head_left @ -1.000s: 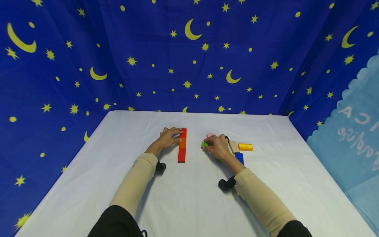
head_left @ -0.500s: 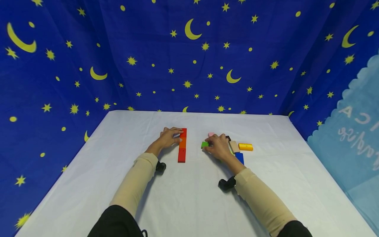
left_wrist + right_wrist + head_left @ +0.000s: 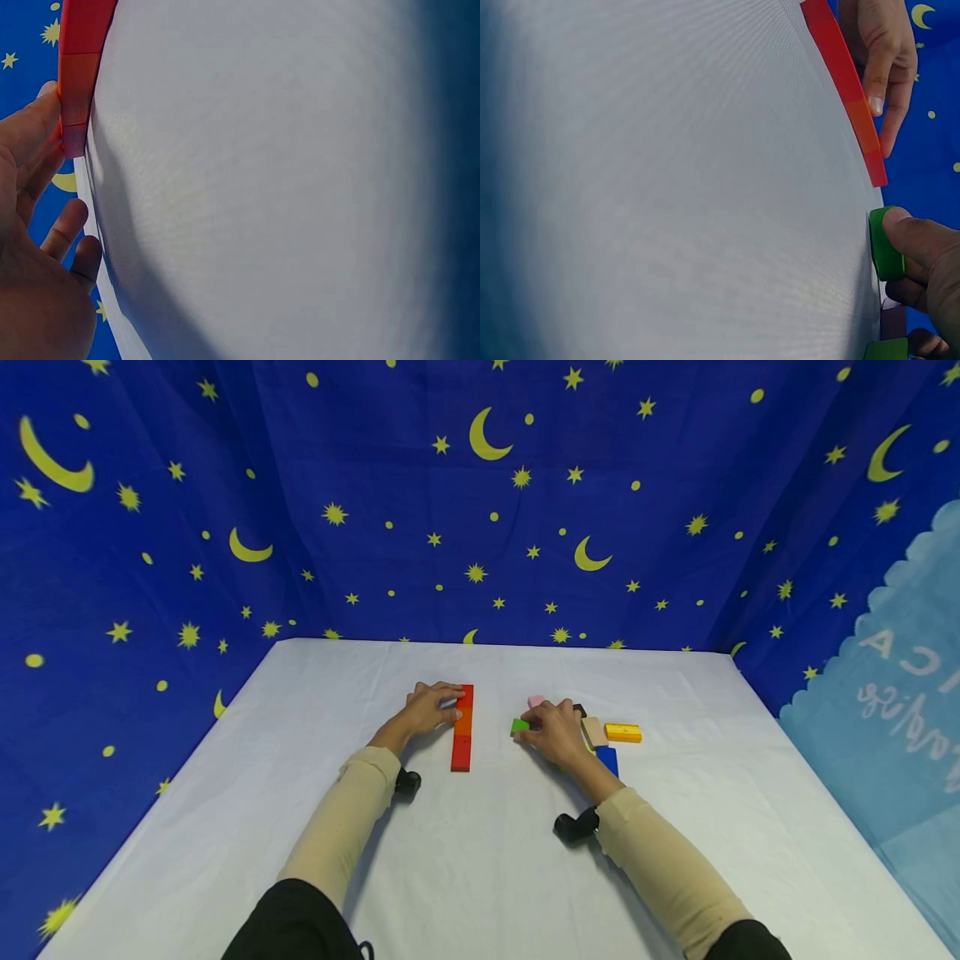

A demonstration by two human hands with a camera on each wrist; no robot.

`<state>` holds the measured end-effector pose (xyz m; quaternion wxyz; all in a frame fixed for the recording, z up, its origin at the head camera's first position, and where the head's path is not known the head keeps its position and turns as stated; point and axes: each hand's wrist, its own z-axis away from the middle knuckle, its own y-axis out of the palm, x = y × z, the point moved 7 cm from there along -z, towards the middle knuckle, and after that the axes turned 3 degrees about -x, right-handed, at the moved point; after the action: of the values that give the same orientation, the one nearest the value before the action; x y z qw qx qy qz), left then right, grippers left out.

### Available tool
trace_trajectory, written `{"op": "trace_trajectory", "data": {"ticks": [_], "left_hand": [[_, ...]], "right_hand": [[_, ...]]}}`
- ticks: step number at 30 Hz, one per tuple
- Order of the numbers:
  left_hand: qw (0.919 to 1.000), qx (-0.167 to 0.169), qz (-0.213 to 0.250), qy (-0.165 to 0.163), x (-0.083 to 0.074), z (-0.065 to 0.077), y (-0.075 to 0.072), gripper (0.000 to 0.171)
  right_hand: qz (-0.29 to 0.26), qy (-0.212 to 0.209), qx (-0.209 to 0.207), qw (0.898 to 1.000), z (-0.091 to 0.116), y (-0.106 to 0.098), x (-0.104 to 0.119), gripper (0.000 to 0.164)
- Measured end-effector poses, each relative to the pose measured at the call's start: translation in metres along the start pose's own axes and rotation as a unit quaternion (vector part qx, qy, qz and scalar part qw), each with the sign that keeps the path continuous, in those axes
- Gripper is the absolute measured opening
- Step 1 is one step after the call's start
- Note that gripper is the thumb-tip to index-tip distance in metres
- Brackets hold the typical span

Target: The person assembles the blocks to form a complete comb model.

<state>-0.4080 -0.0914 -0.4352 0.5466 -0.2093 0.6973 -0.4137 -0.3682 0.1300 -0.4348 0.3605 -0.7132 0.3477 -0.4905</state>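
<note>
A row of a red block (image 3: 467, 692), an orange block (image 3: 463, 722) and another red block (image 3: 461, 755) lies end to end on the white table. My left hand (image 3: 426, 708) touches the row's left side, its fingers loosely extended along the far part. To the right, my right hand (image 3: 555, 732) pinches a green block (image 3: 518, 727) between thumb and fingers, low over the cloth. In the right wrist view the thumb lies on this green block (image 3: 887, 247). Whether it rests on the table I cannot tell. My right hand partly hides several blocks beneath it.
Around my right hand lie a pink block (image 3: 536, 701), a dark block (image 3: 579, 710), a beige block (image 3: 595, 732), a yellow block (image 3: 622, 732) and a blue block (image 3: 607, 761). A second green block (image 3: 887, 349) shows in the right wrist view. A starry blue curtain (image 3: 420, 577) stands behind the table.
The pink block has shifted slightly to the right beside my right fingers. Both hands stay almost where they were, and the red and orange row has not moved.
</note>
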Motion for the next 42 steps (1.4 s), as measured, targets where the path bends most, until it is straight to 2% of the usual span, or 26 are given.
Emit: {"op": "trace_trajectory", "data": {"ticks": [5, 10, 14, 15, 21, 22, 26, 31, 42], "left_hand": [[1.0000, -0.001, -0.004, 0.000, 0.000, 0.001, 0.000, 0.045], [1.0000, 0.003, -0.003, -0.002, 0.000, 0.000, 0.000, 0.045], [0.9999, 0.005, 0.011, -0.002, 0.001, 0.000, -0.001, 0.045], [0.9999, -0.003, 0.011, 0.010, 0.002, -0.001, -0.001, 0.044], [0.9999, -0.001, 0.008, 0.007, 0.001, -0.001, -0.002, 0.044], [0.9999, 0.007, 0.008, -0.004, 0.000, 0.000, -0.002, 0.044], [0.9999, 0.008, -0.003, -0.009, -0.001, 0.001, -0.001, 0.044], [0.9998, 0.006, -0.010, -0.013, -0.001, 0.001, -0.001, 0.044], [0.9998, 0.004, -0.015, -0.016, 0.000, 0.000, -0.001, 0.045]], "right_hand": [[-0.022, -0.013, -0.006, 1.000, 0.002, -0.002, 0.005, 0.036], [-0.047, -0.042, -0.018, 0.998, 0.009, -0.006, 0.020, 0.034], [-0.070, -0.056, -0.011, 0.996, 0.019, -0.005, 0.033, 0.032], [-0.076, -0.057, -0.007, 0.995, 0.022, -0.005, 0.036, 0.032], [-0.101, -0.066, 0.004, 0.993, 0.040, 0.001, 0.054, 0.030], [-0.103, -0.070, 0.003, 0.992, 0.043, 0.003, 0.057, 0.030], [-0.107, -0.093, 0.001, 0.990, 0.056, 0.009, 0.069, 0.028], [-0.117, -0.104, 0.019, 0.987, 0.067, 0.019, 0.082, 0.028], [-0.087, -0.136, 0.016, 0.987, 0.074, 0.031, 0.098, 0.033]]}}
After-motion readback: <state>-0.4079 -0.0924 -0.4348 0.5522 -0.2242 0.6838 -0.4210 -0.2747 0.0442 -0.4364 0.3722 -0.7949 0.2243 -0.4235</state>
